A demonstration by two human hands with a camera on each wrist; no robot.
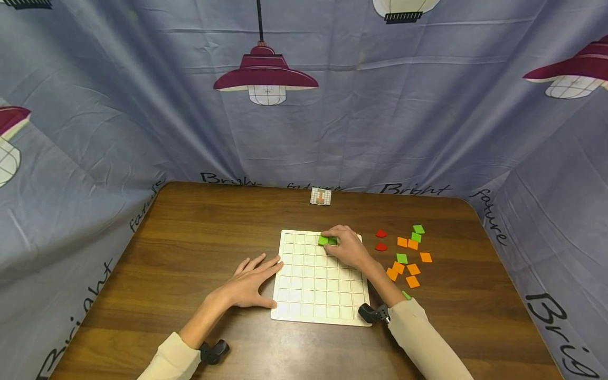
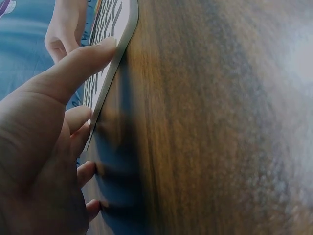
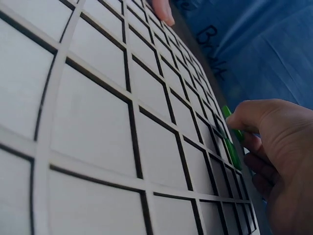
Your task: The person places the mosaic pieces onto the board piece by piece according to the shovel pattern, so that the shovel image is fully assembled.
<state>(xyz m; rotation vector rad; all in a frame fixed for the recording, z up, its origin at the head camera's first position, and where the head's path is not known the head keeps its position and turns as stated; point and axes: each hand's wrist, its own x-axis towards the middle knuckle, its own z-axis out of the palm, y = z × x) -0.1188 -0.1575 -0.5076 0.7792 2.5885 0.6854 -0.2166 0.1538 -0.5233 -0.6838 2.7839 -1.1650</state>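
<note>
Light: soft, fairly even, moderately bright where I stand, apparently from above. Bench (image 1: pixel 304 353): pale sheen along its near side in the head view; stronger white glare at the right border of the left wrist view. Shadows: one dark, bluish, soft-edged, beside the left hand (image 1: pixel 247 287); grey shade on board (image 1: pixel 313 285) squares near the right hand (image 1: pixel 349 249). Backdrop cloth (image 1: pixel 332 132): dim folds; lettering blurred in the right wrist view. Wrist views: dimmer, cooler. Distortion: gridlines bowed close up.

Wood-grain worktop (image 1: pixel 199 221): white gridded board (image 1: pixel 309 285), small card (image 1: pixel 320 197) near far edge; orange squares (image 1: pixel 425 257), green pieces (image 1: pixel 401 258), red pieces (image 1: pixel 381 247) right of board.
</note>
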